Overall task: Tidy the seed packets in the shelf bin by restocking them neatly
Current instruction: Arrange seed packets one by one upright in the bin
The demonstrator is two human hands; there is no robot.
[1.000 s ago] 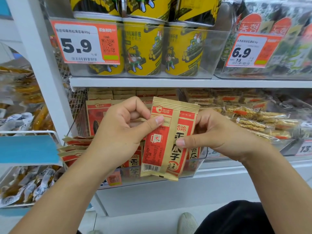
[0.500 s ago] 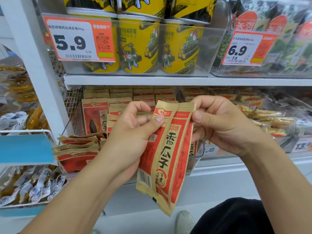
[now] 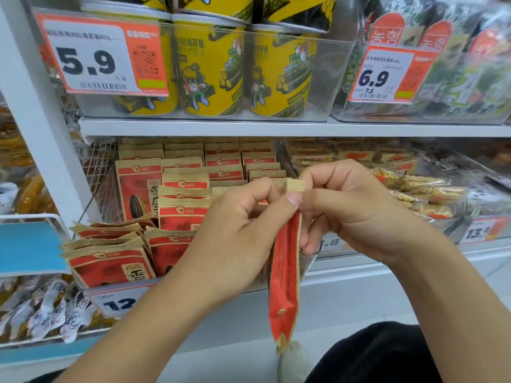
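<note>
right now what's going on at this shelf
A person is restocking seed packets. Both hands hold one red and tan seed packet by its top edge, the left hand and the right hand pinching it so that it hangs edge-on in front of the shelf. Behind it, the wire shelf bin holds rows of the same packets, upright at the back, while those at the front left lean untidily. The held packet is not yet in the bin.

1. The held seed packet (image 3: 284,275), red and kraft-tan, hangs edge-on in front of the shelf bin (image 3: 95,172), its top seal pinched.
2. More seed packets (image 3: 182,200) stand in rows inside the bin; those at its front-left corner lean askew.
</note>
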